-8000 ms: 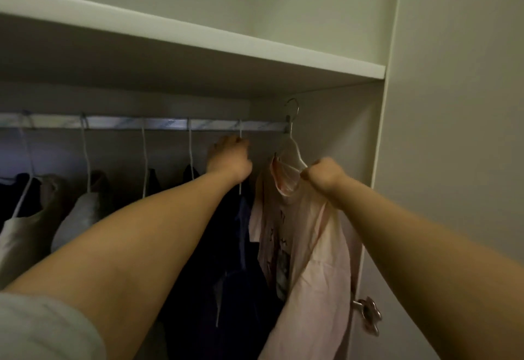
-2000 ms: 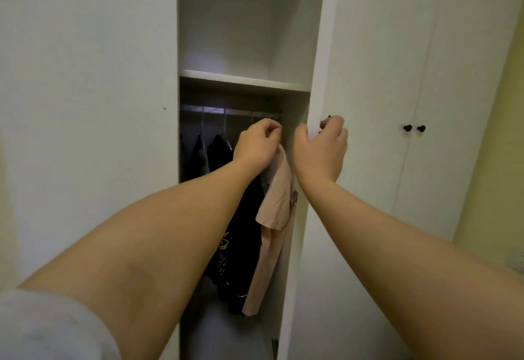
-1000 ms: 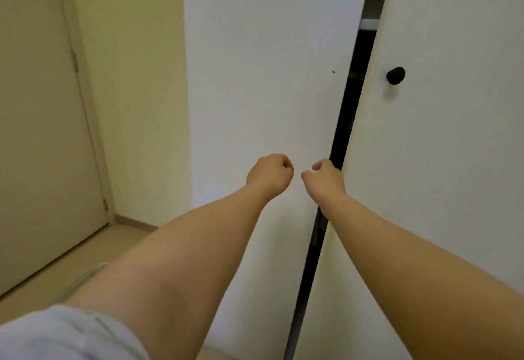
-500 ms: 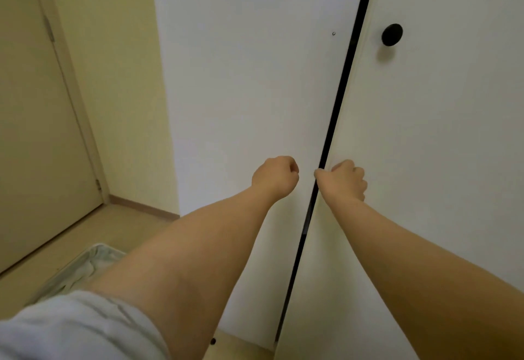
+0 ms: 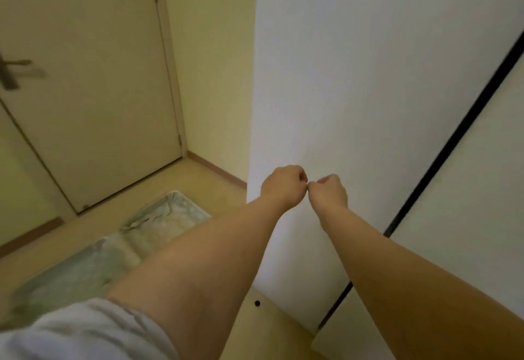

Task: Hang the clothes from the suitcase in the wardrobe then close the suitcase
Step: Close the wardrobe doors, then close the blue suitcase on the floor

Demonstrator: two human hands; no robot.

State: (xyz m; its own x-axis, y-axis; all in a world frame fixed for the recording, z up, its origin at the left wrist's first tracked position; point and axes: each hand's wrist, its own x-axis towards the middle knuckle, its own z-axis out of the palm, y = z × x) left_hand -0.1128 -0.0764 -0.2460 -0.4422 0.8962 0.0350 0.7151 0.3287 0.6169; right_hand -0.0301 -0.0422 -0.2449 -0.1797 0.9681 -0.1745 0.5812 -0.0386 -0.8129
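Floor left of the wardrobe holds the suitcase, lying open with its 2 halves flat and their pale, marbled grey-green lining facing up. Its long axis runs on a diagonal, from the near left up toward the wardrobe's left edge, with the far short end pointing at the corner where the yellow wall meets the wardrobe. The far half sits close to the wardrobe's side; the near half is partly hidden behind the person's left arm and blurs out at the frame edge. The lining is too blurred to show any print or label.

Further left of the wardrobe, past a strip of yellow wall, stands a cream room door with a dark handle, smeared by motion.

A grey sleeve covers the left upper arm. Both arms reach out in front of the wardrobe's left door. The left hand is curled into a fist and holds nothing. The right hand is likewise a fist with nothing in it, its knuckles touching the left hand's.

A thin dark gap slants between the wardrobe's 2 white doors, right of the hands.
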